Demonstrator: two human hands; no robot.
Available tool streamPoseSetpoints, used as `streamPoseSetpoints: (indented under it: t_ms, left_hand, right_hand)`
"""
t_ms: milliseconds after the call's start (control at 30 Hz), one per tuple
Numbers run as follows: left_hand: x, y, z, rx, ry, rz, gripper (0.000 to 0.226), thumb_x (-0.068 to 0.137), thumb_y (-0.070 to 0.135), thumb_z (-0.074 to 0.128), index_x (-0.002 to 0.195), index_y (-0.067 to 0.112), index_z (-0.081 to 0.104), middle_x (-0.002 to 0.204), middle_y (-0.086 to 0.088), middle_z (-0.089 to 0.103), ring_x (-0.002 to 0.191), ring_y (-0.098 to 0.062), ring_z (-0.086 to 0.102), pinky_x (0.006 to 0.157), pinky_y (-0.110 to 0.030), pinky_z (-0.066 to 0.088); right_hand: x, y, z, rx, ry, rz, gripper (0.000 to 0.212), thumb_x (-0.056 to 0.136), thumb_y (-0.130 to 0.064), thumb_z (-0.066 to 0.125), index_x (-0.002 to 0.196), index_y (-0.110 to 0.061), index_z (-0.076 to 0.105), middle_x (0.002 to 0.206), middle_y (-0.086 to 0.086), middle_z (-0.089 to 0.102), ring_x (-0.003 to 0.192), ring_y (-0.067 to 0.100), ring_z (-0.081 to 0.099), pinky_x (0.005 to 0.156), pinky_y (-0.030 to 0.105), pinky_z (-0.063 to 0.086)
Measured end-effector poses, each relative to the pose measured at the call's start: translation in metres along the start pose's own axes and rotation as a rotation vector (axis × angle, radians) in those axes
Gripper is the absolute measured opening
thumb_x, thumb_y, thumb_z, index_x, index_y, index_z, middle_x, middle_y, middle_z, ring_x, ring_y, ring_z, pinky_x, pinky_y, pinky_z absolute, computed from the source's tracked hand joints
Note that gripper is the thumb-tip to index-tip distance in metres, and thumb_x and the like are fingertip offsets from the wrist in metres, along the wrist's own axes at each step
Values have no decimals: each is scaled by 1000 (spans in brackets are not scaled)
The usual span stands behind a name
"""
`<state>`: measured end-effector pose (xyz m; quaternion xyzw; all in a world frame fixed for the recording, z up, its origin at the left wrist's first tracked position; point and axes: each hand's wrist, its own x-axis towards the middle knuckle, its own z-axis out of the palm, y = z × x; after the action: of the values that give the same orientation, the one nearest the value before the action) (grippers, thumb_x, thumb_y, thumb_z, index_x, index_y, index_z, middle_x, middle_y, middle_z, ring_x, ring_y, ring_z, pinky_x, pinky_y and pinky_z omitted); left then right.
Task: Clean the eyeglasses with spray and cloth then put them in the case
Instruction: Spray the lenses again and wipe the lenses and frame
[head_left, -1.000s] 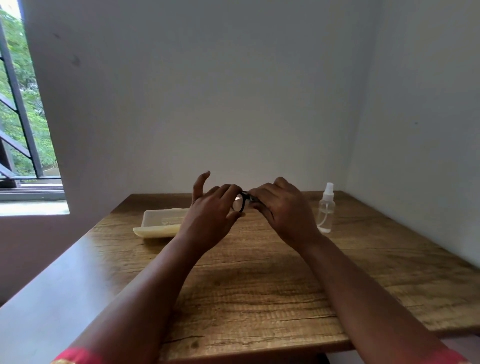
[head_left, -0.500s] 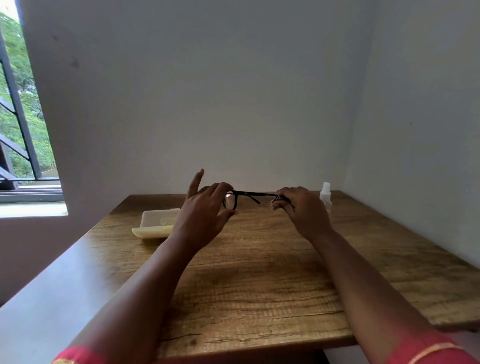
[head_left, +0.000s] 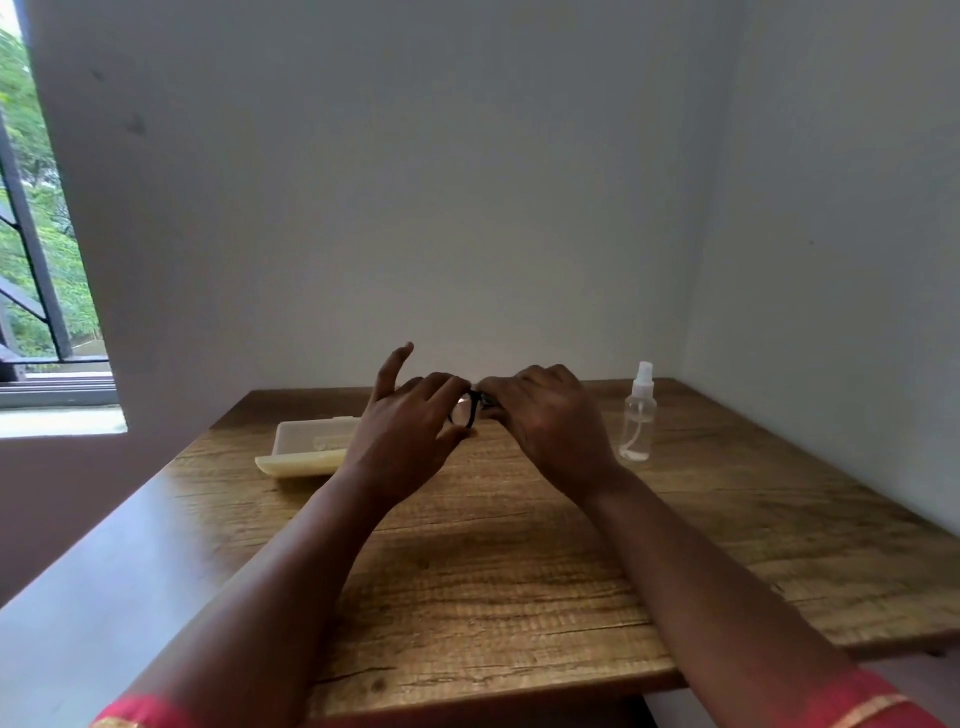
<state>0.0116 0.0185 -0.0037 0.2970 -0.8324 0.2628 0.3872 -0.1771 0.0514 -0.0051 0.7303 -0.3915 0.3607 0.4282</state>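
Observation:
Black-framed eyeglasses (head_left: 470, 408) are held above the far middle of the wooden table (head_left: 493, 571), mostly hidden between my hands; only one lens rim shows. My left hand (head_left: 410, 426) grips the frame, its index finger raised. My right hand (head_left: 545, 415) is closed on the other side, close against the left. A clear spray bottle (head_left: 639, 415) with a white nozzle stands upright to the right of my right hand. A pale, open eyeglass case (head_left: 306, 447) lies to the left, partly behind my left hand. I see no cloth.
A white wall closes off the table's far edge and another its right side. A window with dark bars (head_left: 31, 234) is at the left. Red sleeve cuffs (head_left: 140, 717) show at the bottom.
Half a second ago the glasses were spread wide between my hands with a temple arm out. My right hand has since moved left to meet my left, and the frame is now folded short.

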Motion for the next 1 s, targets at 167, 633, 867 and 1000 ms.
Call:
streamPoseSetpoints:
  t_ms: [167, 633, 867, 1000]
  left_hand:
    - [-1, -3, -3, -52, 29, -36, 33, 80, 31, 73, 105, 14, 59, 99, -1, 71, 92, -19, 70, 118, -45, 9]
    - [-3, -2, -3, -122, -28, -68, 40, 82, 40, 71, 108, 14, 55, 101, -3, 72, 95, -21, 69, 112, -41, 27]
    - [-3, -6, -5, -220, 11, -89, 38, 84, 49, 57, 107, 19, 51, 98, 1, 71, 94, -18, 68, 110, -40, 29]
    - [-3, -6, -4, -237, -30, -76, 41, 85, 52, 57, 108, 18, 53, 103, 1, 70, 97, -16, 67, 112, -38, 28]
  right_hand:
    - [4, -8, -3, 135, 7, 68, 25, 91, -29, 62, 104, -7, 65, 87, 4, 69, 79, 19, 61, 72, 32, 46]
    - [2, -8, -4, 213, -71, 93, 27, 94, -23, 55, 118, -11, 60, 102, 3, 69, 94, 17, 59, 85, 28, 41]
    - [4, -10, -9, 309, -87, 52, 32, 90, -8, 60, 121, -10, 55, 122, 6, 61, 104, 17, 57, 88, 27, 43]
    - [3, -8, -7, 268, -73, 52, 16, 94, -5, 59, 109, -11, 59, 102, 2, 64, 84, 17, 59, 77, 32, 46]
